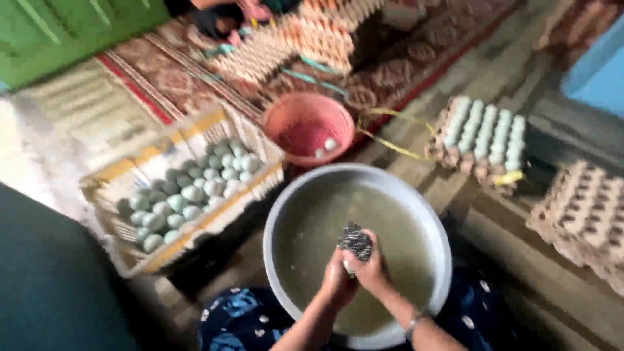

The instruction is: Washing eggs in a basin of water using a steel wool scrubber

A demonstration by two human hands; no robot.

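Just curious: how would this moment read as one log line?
hands: together over grey basin | scrubber: in grip with egg | crate of eggs: left

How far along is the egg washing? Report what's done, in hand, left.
Done: a few pale eggs lie in the pink basket, and a filled tray sits to the right. In hand: both hands, left hand and right hand, hold a scouring pad over the basin. Left: the crate of eggs.

I'm looking at a home egg-washing floor: a crate of pale green eggs [188,195], stacked egg trays [484,140], a water basin [273,221] and patterned rugs [175,81].
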